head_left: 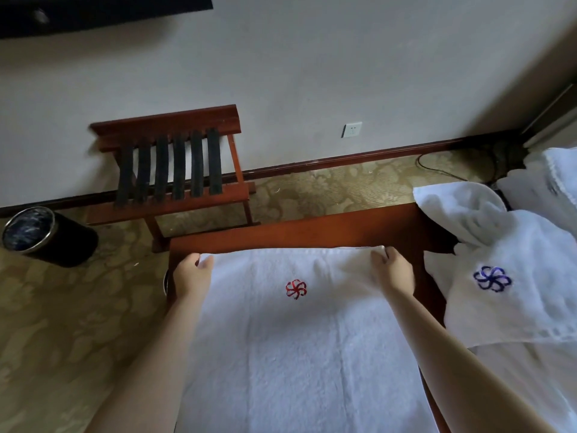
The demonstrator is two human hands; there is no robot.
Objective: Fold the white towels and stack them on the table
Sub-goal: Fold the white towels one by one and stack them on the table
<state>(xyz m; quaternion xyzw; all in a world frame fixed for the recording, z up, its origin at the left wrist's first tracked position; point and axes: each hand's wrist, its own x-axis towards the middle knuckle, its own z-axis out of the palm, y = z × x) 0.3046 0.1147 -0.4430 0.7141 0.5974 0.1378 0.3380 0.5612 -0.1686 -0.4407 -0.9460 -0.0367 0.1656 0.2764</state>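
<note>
Squarely in front of the person, a white towel (296, 354) lies spread flat on a dark wooden bench (312, 232), its red emblem (296, 289) face up near the far end. The left hand (191, 273) pinches the far left corner, thumb on top of the cloth. The right hand (394, 271) grips the far right corner, where the edge looks slightly lifted or doubled. The fingertips of both are partly hidden by cloth, so how much of it they hold is hard to say. Both arms reach the full length of the towel, one down each side. Holding the two corners together likely keeps the far edge straight, so it can be drawn back toward the body for a first, even fold.

Just right of the bench, loose white towels sit in a pile (515, 245), one showing a blue emblem (492, 278). These appear to be waiting their turn, close enough to be reached without stepping away. Part of the pile overlaps the bench's right corner, though what it rests on cannot be made out. No folded stack shows on the bench, so the job seems to be at an early stage.

Beyond, a wooden rack (175, 164) stands against the wall, with a dark bin (46, 235) on the carpet to its left.
</note>
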